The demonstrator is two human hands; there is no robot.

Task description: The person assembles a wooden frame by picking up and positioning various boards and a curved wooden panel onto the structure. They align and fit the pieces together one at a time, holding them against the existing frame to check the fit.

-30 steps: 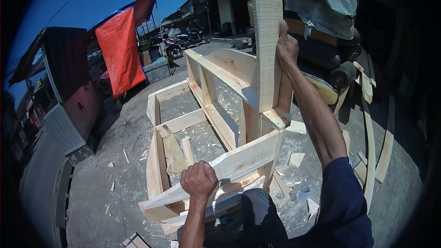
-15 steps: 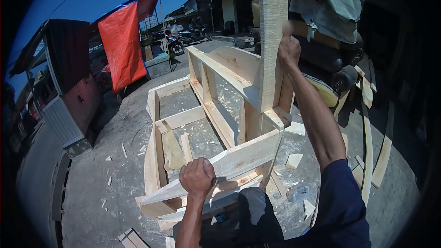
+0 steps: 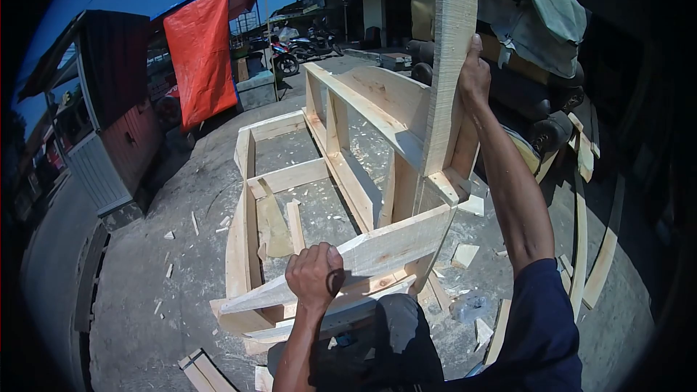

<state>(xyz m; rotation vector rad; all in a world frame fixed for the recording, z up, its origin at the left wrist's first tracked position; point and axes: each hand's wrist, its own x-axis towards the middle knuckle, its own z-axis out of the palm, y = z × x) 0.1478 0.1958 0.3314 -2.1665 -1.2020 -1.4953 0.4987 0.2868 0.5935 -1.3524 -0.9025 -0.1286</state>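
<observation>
A large frame of raw wooden boards (image 3: pixel 290 176) stands on the ground in front of me. My left hand (image 3: pixel 314 276) is closed over the top edge of its near side board (image 3: pixel 385 250), knuckles up; the fingertips are hidden. At the frame's right corner a wide wooden plank (image 3: pixel 451 51) rises nearly upright, leaning a little to the right. My right hand (image 3: pixel 475 81) is wrapped around this plank's right edge, thumb pointing up. The plank's top runs out of view. Below my arms, my knee (image 3: pixel 399 327) is close to the near side board.
Wood offcuts and chips (image 3: pixel 465 254) litter the concrete. Long wooden strips (image 3: pixel 606 247) lie at the right. Behind the plank are dark stacked cushioned pieces with a grey-green cloth (image 3: pixel 548 25). An orange tarp (image 3: pixel 200 58) hangs at the left, with motorcycles (image 3: pixel 308 47) further back.
My view has shifted slightly, so the scene sits a little further right. The upright plank leans slightly more to the right, with my right hand on it. My left hand keeps its place on the board.
</observation>
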